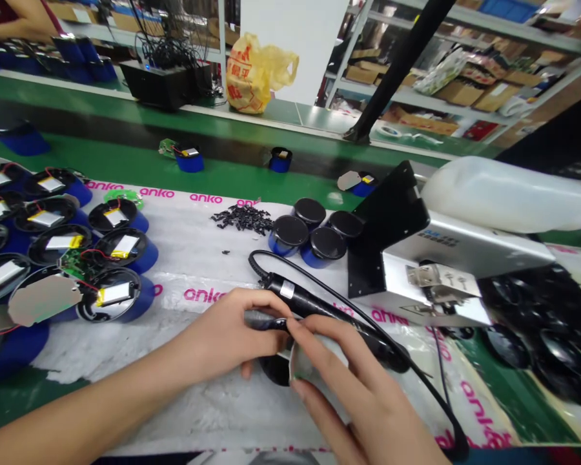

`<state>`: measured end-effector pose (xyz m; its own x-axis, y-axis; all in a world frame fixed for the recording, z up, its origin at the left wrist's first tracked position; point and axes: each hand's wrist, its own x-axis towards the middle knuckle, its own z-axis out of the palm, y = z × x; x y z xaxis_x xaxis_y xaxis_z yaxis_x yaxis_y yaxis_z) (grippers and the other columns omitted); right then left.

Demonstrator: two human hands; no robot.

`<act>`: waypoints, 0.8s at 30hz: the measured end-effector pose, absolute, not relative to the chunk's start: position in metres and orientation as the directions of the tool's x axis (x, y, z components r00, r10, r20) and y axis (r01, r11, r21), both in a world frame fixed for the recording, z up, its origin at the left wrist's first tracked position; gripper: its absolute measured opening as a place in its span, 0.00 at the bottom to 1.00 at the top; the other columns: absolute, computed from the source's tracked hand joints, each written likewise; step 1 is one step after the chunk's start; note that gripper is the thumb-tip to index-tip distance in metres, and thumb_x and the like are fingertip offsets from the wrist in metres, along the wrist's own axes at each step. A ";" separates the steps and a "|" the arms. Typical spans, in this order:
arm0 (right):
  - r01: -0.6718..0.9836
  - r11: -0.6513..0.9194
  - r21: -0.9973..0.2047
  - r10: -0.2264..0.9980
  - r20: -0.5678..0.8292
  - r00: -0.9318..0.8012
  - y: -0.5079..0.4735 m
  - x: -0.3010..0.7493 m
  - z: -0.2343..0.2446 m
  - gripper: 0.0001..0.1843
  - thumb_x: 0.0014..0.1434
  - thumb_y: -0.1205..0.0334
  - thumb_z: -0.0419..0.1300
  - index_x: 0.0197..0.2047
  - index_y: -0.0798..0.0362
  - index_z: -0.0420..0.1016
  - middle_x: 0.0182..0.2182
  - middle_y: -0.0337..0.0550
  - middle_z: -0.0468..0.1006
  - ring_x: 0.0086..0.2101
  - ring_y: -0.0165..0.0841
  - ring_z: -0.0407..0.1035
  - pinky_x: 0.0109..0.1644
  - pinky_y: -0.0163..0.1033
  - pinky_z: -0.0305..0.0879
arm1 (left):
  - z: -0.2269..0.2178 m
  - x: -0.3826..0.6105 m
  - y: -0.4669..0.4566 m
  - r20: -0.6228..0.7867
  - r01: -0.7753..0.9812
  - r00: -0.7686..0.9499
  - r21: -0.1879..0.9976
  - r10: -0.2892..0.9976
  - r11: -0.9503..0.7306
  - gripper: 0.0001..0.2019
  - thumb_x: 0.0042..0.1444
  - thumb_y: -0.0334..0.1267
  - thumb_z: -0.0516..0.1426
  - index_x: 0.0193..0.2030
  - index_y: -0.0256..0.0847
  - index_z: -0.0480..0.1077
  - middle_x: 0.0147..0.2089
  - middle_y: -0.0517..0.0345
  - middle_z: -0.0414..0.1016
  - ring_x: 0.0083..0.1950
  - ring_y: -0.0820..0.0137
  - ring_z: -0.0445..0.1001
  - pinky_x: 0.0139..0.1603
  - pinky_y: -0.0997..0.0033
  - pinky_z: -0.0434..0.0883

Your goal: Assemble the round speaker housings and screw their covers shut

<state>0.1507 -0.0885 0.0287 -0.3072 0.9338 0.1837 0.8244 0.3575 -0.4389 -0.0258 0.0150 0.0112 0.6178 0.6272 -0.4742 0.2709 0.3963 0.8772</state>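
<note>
My left hand (237, 326) is closed, its thumb and index finger pinching a small dark part (266, 320), much of it hidden by the fingers. Close against it, my right hand (353, 381) is closed round the edge of a pale round disc (314, 361) held tilted. A black rounded piece (275, 371) shows below and between the hands; whether it joins the disc I cannot tell. Just beyond my hands lies a black electric screwdriver (339, 313) with a cable. Farther off is a pile of small black pieces (244, 219).
Several blue cups with batteries (119, 294) crowd the left. Several black-topped blue cups (288, 236) stand ahead. A metal machine (436, 258) and a white plastic bottle (503, 194) are right, beside black round parts (556, 352). More cups (188, 158) sit on the green strip. Another person's arm (22, 19) shows top left.
</note>
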 end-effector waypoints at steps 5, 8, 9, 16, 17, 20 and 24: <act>0.753 0.452 -0.479 0.889 0.310 -0.336 -0.082 0.156 0.013 0.21 0.67 0.65 0.59 0.62 0.46 0.66 0.55 0.42 0.77 0.56 0.31 0.71 0.60 0.32 0.71 | 0.000 -0.038 0.021 -0.438 0.191 0.726 0.869 0.531 0.456 0.15 0.52 0.30 0.62 0.48 0.41 0.75 0.19 0.68 0.72 0.17 0.76 0.70 0.18 0.82 0.69; 0.717 0.504 -0.481 0.857 0.378 -0.349 -0.082 0.157 0.004 0.18 0.64 0.67 0.62 0.57 0.48 0.72 0.55 0.43 0.78 0.56 0.34 0.72 0.60 0.36 0.73 | -0.006 -0.050 0.033 -0.385 0.182 0.857 0.847 0.342 0.499 0.25 0.50 0.33 0.68 0.57 0.45 0.73 0.27 0.63 0.79 0.26 0.73 0.78 0.33 0.75 0.77; 0.721 0.511 -0.468 0.851 0.390 -0.351 -0.083 0.157 0.003 0.19 0.64 0.68 0.62 0.57 0.49 0.73 0.55 0.44 0.78 0.56 0.35 0.72 0.60 0.37 0.74 | -0.008 -0.053 0.036 -0.370 0.188 0.882 0.843 0.290 0.504 0.30 0.47 0.32 0.71 0.59 0.46 0.72 0.30 0.63 0.81 0.29 0.73 0.80 0.36 0.75 0.77; 0.761 0.523 -0.384 0.843 0.368 -0.393 -0.084 0.151 0.015 0.19 0.64 0.71 0.60 0.57 0.50 0.75 0.55 0.46 0.78 0.55 0.37 0.73 0.56 0.38 0.78 | -0.010 -0.056 0.039 -0.380 0.203 0.882 0.840 0.279 0.503 0.36 0.41 0.30 0.74 0.59 0.47 0.71 0.30 0.64 0.80 0.31 0.71 0.79 0.36 0.73 0.75; 0.763 0.527 -0.374 0.835 0.396 -0.382 -0.083 0.149 0.016 0.17 0.64 0.71 0.60 0.55 0.52 0.75 0.53 0.47 0.79 0.54 0.37 0.74 0.55 0.38 0.78 | -0.009 -0.055 0.038 -0.386 0.210 0.878 0.840 0.281 0.500 0.36 0.41 0.30 0.74 0.59 0.47 0.71 0.29 0.64 0.80 0.30 0.71 0.79 0.36 0.73 0.75; 0.774 0.514 -0.371 0.832 0.436 -0.344 -0.084 0.143 0.010 0.15 0.64 0.70 0.61 0.54 0.54 0.76 0.51 0.48 0.79 0.53 0.36 0.73 0.54 0.36 0.78 | -0.008 -0.054 0.036 -0.397 0.217 0.869 0.842 0.295 0.494 0.35 0.42 0.31 0.74 0.59 0.46 0.71 0.27 0.65 0.79 0.29 0.71 0.79 0.35 0.73 0.75; 0.787 0.483 -0.384 0.842 0.450 -0.297 -0.088 0.139 -0.002 0.17 0.66 0.70 0.58 0.57 0.52 0.73 0.53 0.47 0.76 0.56 0.35 0.69 0.55 0.35 0.77 | -0.007 -0.053 0.035 -0.377 0.169 0.870 0.834 0.318 0.525 0.32 0.41 0.29 0.74 0.55 0.45 0.73 0.29 0.67 0.78 0.29 0.73 0.78 0.32 0.76 0.74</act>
<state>0.1388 -0.0884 -0.0018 -0.2967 0.8421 0.4503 0.7872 0.4826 -0.3839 -0.0529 0.0352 -0.0073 0.8701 0.3177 -0.3768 0.1692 0.5255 0.8338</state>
